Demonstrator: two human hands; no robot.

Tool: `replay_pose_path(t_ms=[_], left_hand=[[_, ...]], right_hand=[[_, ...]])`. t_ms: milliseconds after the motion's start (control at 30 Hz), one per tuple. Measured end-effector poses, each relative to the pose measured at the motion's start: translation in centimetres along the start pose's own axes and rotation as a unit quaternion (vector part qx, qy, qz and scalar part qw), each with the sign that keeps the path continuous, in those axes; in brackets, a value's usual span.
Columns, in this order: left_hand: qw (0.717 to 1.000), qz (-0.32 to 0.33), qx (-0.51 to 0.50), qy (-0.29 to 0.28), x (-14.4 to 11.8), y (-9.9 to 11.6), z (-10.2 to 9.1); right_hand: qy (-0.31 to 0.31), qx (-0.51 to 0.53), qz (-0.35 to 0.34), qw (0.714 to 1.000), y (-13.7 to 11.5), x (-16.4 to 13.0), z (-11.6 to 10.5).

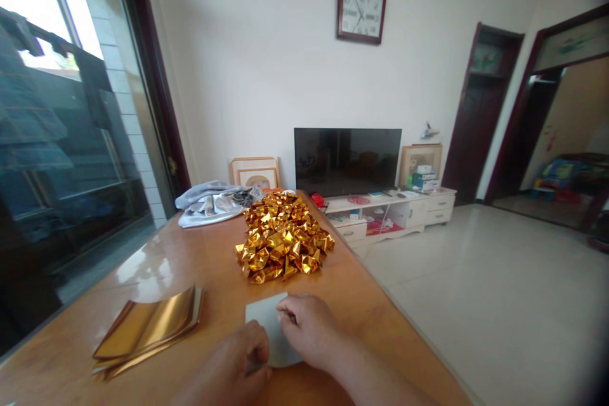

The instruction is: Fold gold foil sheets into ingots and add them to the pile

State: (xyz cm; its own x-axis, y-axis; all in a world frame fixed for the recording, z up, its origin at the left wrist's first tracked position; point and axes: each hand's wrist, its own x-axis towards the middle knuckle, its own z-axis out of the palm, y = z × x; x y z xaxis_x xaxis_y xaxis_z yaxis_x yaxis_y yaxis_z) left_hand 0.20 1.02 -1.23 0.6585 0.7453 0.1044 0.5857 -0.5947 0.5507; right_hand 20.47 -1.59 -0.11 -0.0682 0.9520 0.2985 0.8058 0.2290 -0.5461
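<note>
while a pale sheet (270,317) was kept flat or nearly so at the lower centre of the frame, its near-left part was covered by the left hand (245,355) and its right side by the right hand (309,327). the fingers of both hands were curled in, those of the right hand drawn together above the sheet; whether the paper was clamped in either hand could not be told. the sheet's far edge was left uncovered, and its lower edge was seen between the wrists.

the table's (380,336) right edge was seen slanting down to the lower right, with a strip of wood between it and the right forearm. wider room was offered at left, towards a stack of gold sheets (150,327). just beyond the pale sheet, space was bounded by heaped gold folded pieces (283,238).
</note>
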Motion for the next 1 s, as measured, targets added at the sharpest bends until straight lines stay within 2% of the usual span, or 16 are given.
replay_pose_path(t_ms=[167, 567, 800, 1000], left_hand=[[1.0, 0.001, -0.003, -0.004, 0.15, 0.07, 0.04], [1.0, -0.001, -0.008, -0.011, 0.42, 0.02, -0.06], [1.0, 0.007, -0.011, -0.018, 0.35, 0.54, -0.56], [1.0, 0.005, 0.003, -0.009, 0.13, 0.17, -0.4]], right_hand=[[0.007, 0.005, -0.013, 1.0, 0.31, -0.1, 0.27], [-0.035, -0.002, 0.004, 0.999, -0.35, -0.16, -0.52], [-0.031, 0.004, 0.003, 0.999, -0.15, -0.2, -0.4], [-0.018, 0.006, 0.009, 1.0, -0.11, -0.09, -0.33]])
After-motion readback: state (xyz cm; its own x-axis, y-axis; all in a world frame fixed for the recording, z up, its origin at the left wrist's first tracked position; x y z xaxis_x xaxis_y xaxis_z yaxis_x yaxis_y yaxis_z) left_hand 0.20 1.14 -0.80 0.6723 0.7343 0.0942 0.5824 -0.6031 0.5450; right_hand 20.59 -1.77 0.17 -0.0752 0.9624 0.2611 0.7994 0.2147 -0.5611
